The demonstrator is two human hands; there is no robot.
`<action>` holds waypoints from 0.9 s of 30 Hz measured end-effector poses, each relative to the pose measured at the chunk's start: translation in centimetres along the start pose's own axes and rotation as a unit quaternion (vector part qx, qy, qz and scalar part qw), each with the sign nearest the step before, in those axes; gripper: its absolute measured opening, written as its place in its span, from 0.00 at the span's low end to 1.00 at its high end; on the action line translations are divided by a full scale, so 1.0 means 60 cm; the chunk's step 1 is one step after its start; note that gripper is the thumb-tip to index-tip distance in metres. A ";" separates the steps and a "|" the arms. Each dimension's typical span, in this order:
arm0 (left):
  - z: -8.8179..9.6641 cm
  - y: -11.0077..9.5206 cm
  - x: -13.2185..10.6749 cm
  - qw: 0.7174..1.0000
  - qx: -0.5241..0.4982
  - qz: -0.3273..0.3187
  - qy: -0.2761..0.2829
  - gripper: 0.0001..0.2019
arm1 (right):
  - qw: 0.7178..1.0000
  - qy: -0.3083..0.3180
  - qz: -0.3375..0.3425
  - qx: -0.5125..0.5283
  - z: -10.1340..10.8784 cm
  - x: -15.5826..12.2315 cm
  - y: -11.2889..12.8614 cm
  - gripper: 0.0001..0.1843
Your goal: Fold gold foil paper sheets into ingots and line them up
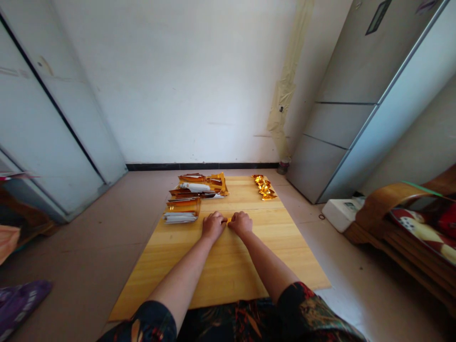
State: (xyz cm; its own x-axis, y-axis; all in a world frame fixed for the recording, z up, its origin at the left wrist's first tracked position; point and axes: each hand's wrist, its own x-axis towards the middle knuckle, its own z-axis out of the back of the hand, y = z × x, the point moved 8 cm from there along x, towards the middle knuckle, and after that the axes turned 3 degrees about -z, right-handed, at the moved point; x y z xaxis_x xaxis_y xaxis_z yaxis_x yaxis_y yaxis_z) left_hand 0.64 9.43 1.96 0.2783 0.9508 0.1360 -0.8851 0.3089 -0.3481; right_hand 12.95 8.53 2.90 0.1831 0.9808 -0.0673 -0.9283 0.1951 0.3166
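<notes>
My left hand (214, 225) and my right hand (241, 223) meet near the middle of the wooden table, fingers pinched. Between them shows a small piece of gold foil wrapper (229, 220), each hand closed on one end; most of it is hidden by the fingers. Left of my left hand lie white paper strips (180, 217) in a stack, with flat gold wrappers (183, 205) just behind. Farther back is a pile of gold and brown foil sheets (217, 181) with a white piece (194, 187) among them. Several shiny twisted gold foil pieces (263, 186) sit in a row at the far right.
The wooden table (285, 256) stands before a white wall (185, 85). A grey refrigerator (335, 118) is at the right, with a white box (340, 213) and a wooden sofa (399, 228) nearby. A purple bag (24, 304) lies on the floor at left.
</notes>
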 end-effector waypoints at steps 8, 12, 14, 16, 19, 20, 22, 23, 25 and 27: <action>-0.004 0.003 0.000 1.000 0.008 0.009 -0.001 0.10 | 1.000 0.006 -0.014 -0.012 0.014 -0.001 -0.028 0.10; -0.003 0.004 0.001 1.000 0.001 0.014 -0.001 0.10 | 1.000 0.002 -0.023 -0.008 0.020 0.002 -0.048 0.09; -0.003 0.004 0.001 1.000 -0.003 0.013 -0.004 0.10 | 1.000 0.002 -0.031 -0.002 0.021 0.005 -0.059 0.09; -0.002 0.005 0.001 1.000 -0.009 0.009 -0.010 0.10 | 0.999 0.006 -0.040 0.005 0.021 0.008 -0.071 0.10; -0.003 0.006 0.002 1.000 -0.016 0.007 -0.016 0.09 | 0.999 0.013 -0.050 0.017 0.021 0.012 -0.085 0.10; -0.003 0.006 0.002 1.000 -0.017 0.007 -0.017 0.09 | 0.998 0.015 -0.053 0.019 0.021 0.013 -0.089 0.10; -0.004 0.007 0.001 1.000 -0.019 0.006 -0.017 0.09 | 0.998 0.016 -0.058 0.020 0.022 0.014 -0.097 0.10; -0.003 0.007 0.001 1.000 -0.022 0.005 -0.019 0.09 | 0.998 0.015 -0.060 0.019 0.022 0.015 -0.101 0.10; -0.002 0.006 0.001 0.999 -0.030 0.004 -0.023 0.09 | 0.998 0.013 -0.064 0.018 0.025 0.017 -0.112 0.10; 0.000 0.006 0.000 0.999 -0.036 0.004 -0.028 0.09 | 0.997 0.016 -0.071 0.028 0.027 0.018 -0.123 0.10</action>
State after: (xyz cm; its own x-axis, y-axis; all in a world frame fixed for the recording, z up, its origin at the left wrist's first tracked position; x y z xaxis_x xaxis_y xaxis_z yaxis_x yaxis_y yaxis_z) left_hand 0.31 9.56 1.86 0.2478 0.9513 0.1832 -0.8580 0.3033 -0.4145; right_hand 20.52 8.18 2.04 0.3002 0.9427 -0.1452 -0.8740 0.3329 0.3541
